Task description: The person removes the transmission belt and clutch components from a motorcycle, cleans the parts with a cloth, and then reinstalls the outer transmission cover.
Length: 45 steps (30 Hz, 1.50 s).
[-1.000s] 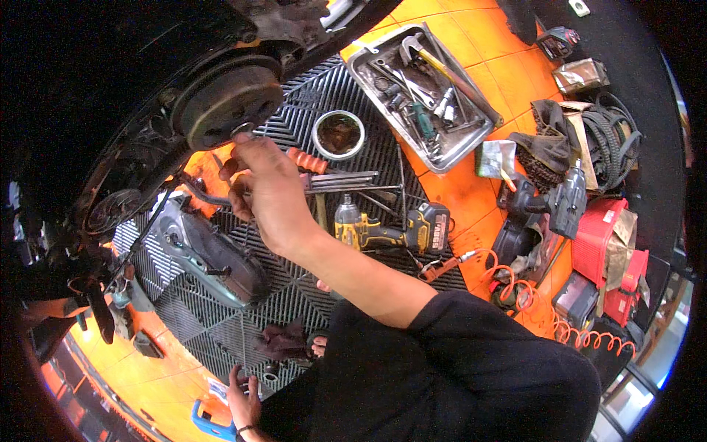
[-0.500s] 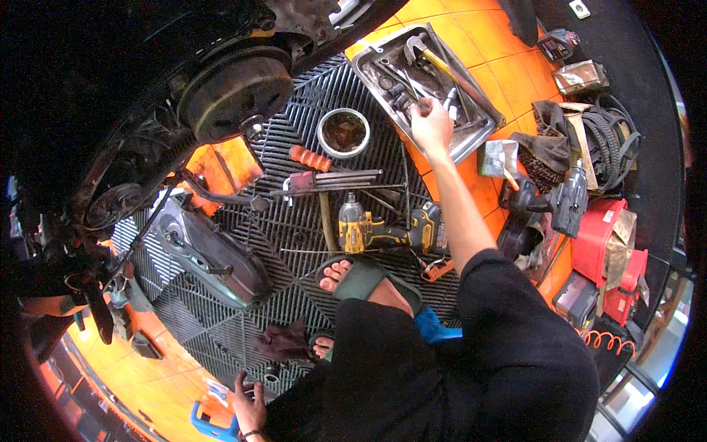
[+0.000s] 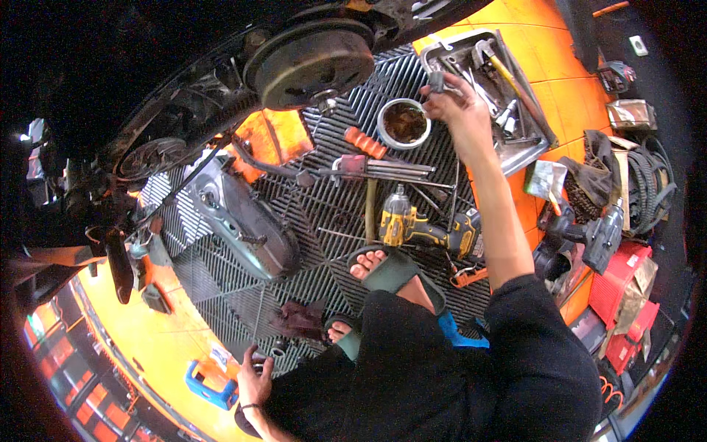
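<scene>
Between the fingertips of my right hand (image 3: 462,110) is a short dark-grey socket (image 3: 437,82), held up beside the near left edge of a metal tray (image 3: 532,156). In that tray lie a claw hammer (image 3: 508,74) with a yellow handle, several wrenches and other metal tools. Just left of my right hand stands a round white tub (image 3: 390,140) with brown grease inside. My left hand (image 3: 254,383) is low at the left by my leg, its fingers curled round something dark that I cannot make out.
A yellow-and-black impact wrench (image 3: 398,221) lies on the grey slatted mat (image 3: 317,221), near a hex key set (image 3: 353,166) and a dark cover (image 3: 239,228). Overhead at the left is a vehicle underside with a brake drum (image 3: 317,70). Red cases (image 3: 622,276) stand at right.
My right hand has come up out of the tray and moved left with the socket in its fingers. The view has shifted, so the scene sits further right. My left hand stays low.
</scene>
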Tool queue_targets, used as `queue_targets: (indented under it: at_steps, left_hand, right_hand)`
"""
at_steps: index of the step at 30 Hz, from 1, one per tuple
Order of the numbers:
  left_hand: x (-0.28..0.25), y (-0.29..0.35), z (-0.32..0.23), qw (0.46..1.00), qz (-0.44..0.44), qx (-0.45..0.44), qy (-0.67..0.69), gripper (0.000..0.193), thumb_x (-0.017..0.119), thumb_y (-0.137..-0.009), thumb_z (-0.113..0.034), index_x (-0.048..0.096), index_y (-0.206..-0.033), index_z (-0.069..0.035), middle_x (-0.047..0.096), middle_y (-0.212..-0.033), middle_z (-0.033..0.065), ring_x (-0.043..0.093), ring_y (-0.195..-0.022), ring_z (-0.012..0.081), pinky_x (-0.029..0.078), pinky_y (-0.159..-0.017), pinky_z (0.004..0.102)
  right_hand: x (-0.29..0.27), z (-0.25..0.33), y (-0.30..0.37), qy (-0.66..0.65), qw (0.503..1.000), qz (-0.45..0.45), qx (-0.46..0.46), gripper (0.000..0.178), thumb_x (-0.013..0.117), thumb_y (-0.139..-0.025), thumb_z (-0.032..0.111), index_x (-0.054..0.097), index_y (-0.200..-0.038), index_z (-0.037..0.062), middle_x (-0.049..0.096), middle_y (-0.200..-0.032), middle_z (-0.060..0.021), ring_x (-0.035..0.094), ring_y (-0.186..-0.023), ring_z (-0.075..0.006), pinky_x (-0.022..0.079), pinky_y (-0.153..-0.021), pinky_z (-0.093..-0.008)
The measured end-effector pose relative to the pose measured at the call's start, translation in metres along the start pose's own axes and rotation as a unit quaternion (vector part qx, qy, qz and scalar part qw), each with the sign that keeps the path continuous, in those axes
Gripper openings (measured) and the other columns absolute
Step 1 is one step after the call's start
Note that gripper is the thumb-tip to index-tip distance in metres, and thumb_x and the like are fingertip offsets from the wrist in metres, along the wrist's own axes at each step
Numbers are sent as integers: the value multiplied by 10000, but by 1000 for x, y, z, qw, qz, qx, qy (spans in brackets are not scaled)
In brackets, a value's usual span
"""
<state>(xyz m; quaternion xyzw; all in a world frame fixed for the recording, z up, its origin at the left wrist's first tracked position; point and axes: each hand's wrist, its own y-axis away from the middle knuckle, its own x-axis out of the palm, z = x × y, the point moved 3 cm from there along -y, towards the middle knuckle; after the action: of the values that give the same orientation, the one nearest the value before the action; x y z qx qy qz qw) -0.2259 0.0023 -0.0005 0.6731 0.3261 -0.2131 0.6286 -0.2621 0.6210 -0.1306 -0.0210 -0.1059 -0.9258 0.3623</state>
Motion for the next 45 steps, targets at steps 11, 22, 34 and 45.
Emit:
queue_targets:
  at_steps: [11, 22, 34, 45]
  left_hand:
    - [48, -35, -185, 956, 68, 169, 231, 489, 717, -906, -142, 548, -1333, 24, 704, -1022, 141, 710, -913, 211, 554, -845, 333]
    - [80, -53, -290, 850, 131, 264, 437, 411, 624, -1009, -207, 552, -1325, 45, 679, -1061, 90, 650, -953, 137, 527, -843, 289]
    - [37, -101, -314, 719, 94, 237, 646, 546, 392, -1086, -438, 531, -1335, 27, 679, -1115, 141, 668, -1005, 239, 524, -897, 371]
    - [108, -120, -230, 688, 177, -7, 704, 500, 459, -1058, -456, 560, -1292, -25, 671, -1090, 91, 644, -991, 236, 521, -882, 404]
  right_hand:
    - [117, 67, 81, -170, 971, 165, 32, 405, 633, -939, -22, 541, -1323, -113, 725, -981, -132, 716, -816, -177, 608, -734, -310]
    - [123, 68, 86, -55, 998, 42, 9, 226, 739, -882, 3, 620, -1041, -105, 733, -860, -128, 701, -693, -147, 606, -666, -282]
    - [-1, -48, 190, 594, 786, 167, -43, 569, 714, -756, 90, 484, -1265, -18, 616, -1016, -150, 608, -942, -361, 488, -830, -438]
    - [-14, -43, 209, 518, 817, 248, -61, 579, 682, -837, 78, 474, -1377, 100, 594, -1095, -166, 623, -1013, -376, 538, -784, -477]
